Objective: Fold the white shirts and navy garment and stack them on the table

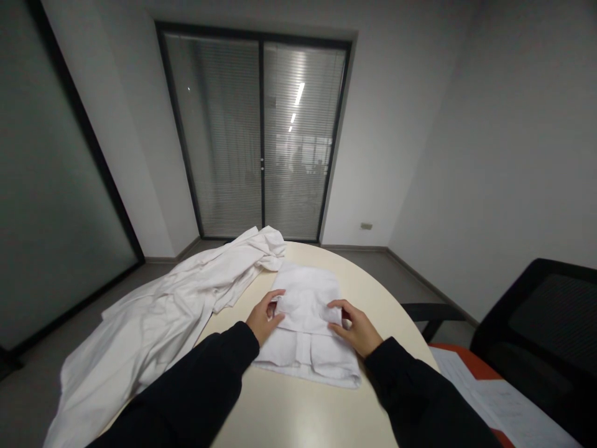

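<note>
1 folded white cloth (306, 316) is pinched at opposite edges, between left hand (263, 317) and right hand (359, 326) fingers; 1 loose white cloth heap (158, 317) is draped left of them; both are supported by 1 table (303, 423).

Place: small office or meeting room. Evidence: glazed doors (262, 99) with blinds (224, 143) beyond far edge of round table (308, 414); mesh-backed chair (555, 311), papers (497, 392) by right edge.

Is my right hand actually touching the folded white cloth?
Touching. The head view shows the right hand pinching the right edge of the folded white cloth, with fabric caught between thumb and fingers.
</note>
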`<state>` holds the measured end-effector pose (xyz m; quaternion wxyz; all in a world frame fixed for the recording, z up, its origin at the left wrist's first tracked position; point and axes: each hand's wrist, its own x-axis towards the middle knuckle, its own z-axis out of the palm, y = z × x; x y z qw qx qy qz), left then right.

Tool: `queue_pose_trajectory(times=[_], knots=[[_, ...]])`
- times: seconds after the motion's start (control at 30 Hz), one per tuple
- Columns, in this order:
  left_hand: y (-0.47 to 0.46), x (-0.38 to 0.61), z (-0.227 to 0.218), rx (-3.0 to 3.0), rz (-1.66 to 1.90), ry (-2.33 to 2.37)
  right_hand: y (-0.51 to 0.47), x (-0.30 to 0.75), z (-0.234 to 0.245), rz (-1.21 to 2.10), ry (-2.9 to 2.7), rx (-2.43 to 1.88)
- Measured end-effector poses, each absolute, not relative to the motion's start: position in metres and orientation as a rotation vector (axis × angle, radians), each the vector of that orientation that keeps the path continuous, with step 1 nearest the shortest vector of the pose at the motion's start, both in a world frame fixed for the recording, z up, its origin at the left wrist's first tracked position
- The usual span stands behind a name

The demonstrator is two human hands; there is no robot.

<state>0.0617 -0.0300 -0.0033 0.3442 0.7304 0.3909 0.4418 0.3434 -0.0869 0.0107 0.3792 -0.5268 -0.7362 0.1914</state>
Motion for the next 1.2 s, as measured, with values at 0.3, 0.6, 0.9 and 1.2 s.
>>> queue_pose_trajectory(times=[0.3,0.6,0.9,1.2], knots=[[-0.023,0.059,0.0,1.84,1.247,1.071,-0.085,0.356,0.015,0.295,-1.888,-1.378],[-0.02,0.053,-0.004,2.223,1.253,1.127,-0.09,0.356,0.023,-0.032,-2.13,-1.51],[-0.022,0.054,-0.006,2.265,1.219,1.295,-0.093,0.351,0.022,0.019,-2.203,-1.711],[-0.029,0.054,0.004,2.892,1.014,1.043,-0.098,0.344,0.032,-0.332,-2.2,-1.45]])
